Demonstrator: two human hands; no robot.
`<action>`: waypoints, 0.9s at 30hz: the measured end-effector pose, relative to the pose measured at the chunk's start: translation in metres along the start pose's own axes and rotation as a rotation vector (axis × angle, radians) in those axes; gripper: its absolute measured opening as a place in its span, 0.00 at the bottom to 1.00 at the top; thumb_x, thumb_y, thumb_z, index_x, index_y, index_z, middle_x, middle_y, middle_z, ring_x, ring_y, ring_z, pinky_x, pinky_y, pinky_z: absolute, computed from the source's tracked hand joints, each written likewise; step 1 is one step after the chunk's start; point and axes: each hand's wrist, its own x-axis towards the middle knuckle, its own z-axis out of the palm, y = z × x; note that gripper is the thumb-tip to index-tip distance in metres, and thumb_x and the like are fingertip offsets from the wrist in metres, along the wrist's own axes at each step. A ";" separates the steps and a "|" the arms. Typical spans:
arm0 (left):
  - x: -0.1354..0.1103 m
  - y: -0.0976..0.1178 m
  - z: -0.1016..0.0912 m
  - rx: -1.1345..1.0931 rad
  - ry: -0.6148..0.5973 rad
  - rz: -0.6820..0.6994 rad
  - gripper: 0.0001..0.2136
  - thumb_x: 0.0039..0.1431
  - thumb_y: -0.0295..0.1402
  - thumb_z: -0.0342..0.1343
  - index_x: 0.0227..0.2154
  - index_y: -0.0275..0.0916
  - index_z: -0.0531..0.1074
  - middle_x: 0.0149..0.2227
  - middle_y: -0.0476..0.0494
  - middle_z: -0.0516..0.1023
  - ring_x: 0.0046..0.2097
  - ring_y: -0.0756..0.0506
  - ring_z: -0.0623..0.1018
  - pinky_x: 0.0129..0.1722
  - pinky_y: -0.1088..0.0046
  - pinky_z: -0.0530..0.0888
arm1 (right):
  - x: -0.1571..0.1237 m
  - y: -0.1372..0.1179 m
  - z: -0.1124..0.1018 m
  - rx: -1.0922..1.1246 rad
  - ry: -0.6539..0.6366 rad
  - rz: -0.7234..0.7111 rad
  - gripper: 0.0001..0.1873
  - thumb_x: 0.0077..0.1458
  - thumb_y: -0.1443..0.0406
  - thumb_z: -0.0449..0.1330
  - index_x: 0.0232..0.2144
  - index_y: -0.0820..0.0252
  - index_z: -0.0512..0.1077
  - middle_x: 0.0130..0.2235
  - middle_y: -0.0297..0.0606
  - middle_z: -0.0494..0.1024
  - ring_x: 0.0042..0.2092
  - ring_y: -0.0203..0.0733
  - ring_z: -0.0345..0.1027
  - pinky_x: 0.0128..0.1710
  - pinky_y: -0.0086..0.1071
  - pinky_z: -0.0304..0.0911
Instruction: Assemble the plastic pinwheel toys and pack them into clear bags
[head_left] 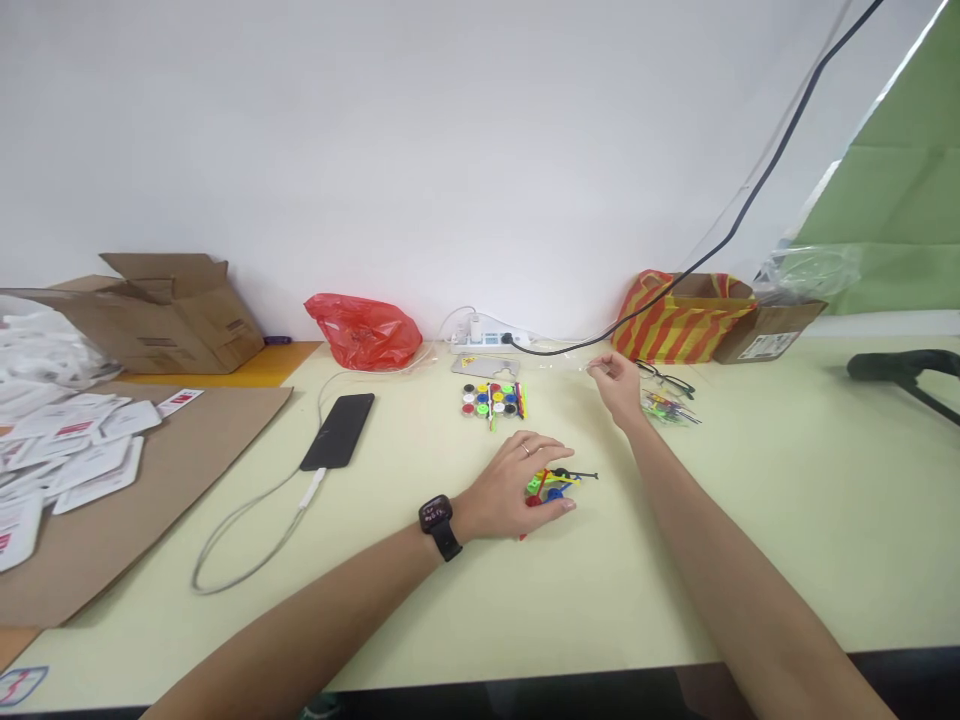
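Observation:
My left hand (521,488) rests on the table, thumb and forefinger apart, curved around a small heap of coloured plastic pieces (555,484). Red, yellow, green, blue and black thin sticks and round parts show in that heap; the palm hides some of it. Farther forward, my right hand (616,385) has its fingertips pinched together beside a sheet of clear plastic (564,364). What sits in that pinch is too small to make out. Beyond my left hand, round coloured pieces (487,400) lie in neat rows, with thin coloured sticks beside them.
Thin coloured sticks (667,407) and eyeglasses (666,378) lie right of my right hand. At the back are a power strip (487,336), red bag (364,335) and striped bag (675,325). A cabled phone (337,432), cardboard box (187,325) and white packets (82,445) are left.

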 end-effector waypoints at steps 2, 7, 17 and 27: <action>-0.001 0.000 0.001 -0.008 0.046 -0.008 0.25 0.62 0.44 0.65 0.59 0.44 0.70 0.58 0.39 0.76 0.61 0.38 0.72 0.65 0.55 0.68 | 0.005 -0.006 -0.001 0.062 0.026 0.007 0.07 0.51 0.60 0.60 0.32 0.56 0.70 0.35 0.37 0.78 0.38 0.45 0.74 0.42 0.39 0.70; 0.003 -0.003 -0.007 0.025 0.268 -0.044 0.25 0.63 0.41 0.64 0.61 0.44 0.69 0.60 0.37 0.74 0.62 0.37 0.72 0.65 0.54 0.68 | 0.029 -0.045 -0.024 0.305 0.118 -0.038 0.14 0.49 0.60 0.67 0.38 0.55 0.71 0.40 0.38 0.78 0.42 0.45 0.74 0.46 0.41 0.71; 0.095 0.021 -0.118 -0.079 0.211 -0.177 0.27 0.60 0.48 0.66 0.59 0.45 0.73 0.57 0.38 0.78 0.52 0.39 0.79 0.45 0.64 0.77 | 0.020 -0.185 -0.046 0.164 -0.826 -0.067 0.20 0.57 0.57 0.70 0.51 0.51 0.76 0.34 0.35 0.76 0.38 0.43 0.71 0.38 0.38 0.66; 0.076 -0.032 -0.151 -0.183 0.165 -0.405 0.16 0.59 0.48 0.66 0.34 0.37 0.82 0.31 0.40 0.83 0.29 0.49 0.77 0.29 0.73 0.73 | 0.009 -0.166 -0.024 0.235 -1.016 0.150 0.39 0.50 0.63 0.73 0.63 0.50 0.68 0.34 0.34 0.80 0.39 0.45 0.74 0.44 0.42 0.71</action>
